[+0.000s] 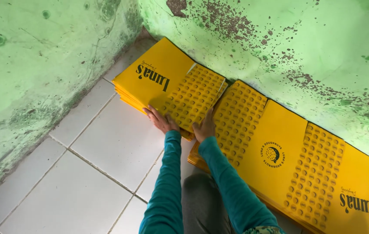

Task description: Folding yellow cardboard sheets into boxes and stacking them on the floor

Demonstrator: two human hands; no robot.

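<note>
Two stacks of flat yellow cardboard sheets with dark print lie on a white tiled floor against a green wall. The smaller stack (163, 78) sits in the corner. The longer stack (297, 160) stretches to the right. My left hand (160, 119) rests flat on the near edge of the smaller stack. My right hand (205, 127) presses its fingers at the right near edge of that same stack, where it meets the longer one. Both arms wear teal sleeves.
Green walls with peeling, stained paint (280, 39) meet in a corner behind the stacks. White floor tiles (106, 147) spread to the left and front. My knee in grey trousers (202, 203) shows below the arms.
</note>
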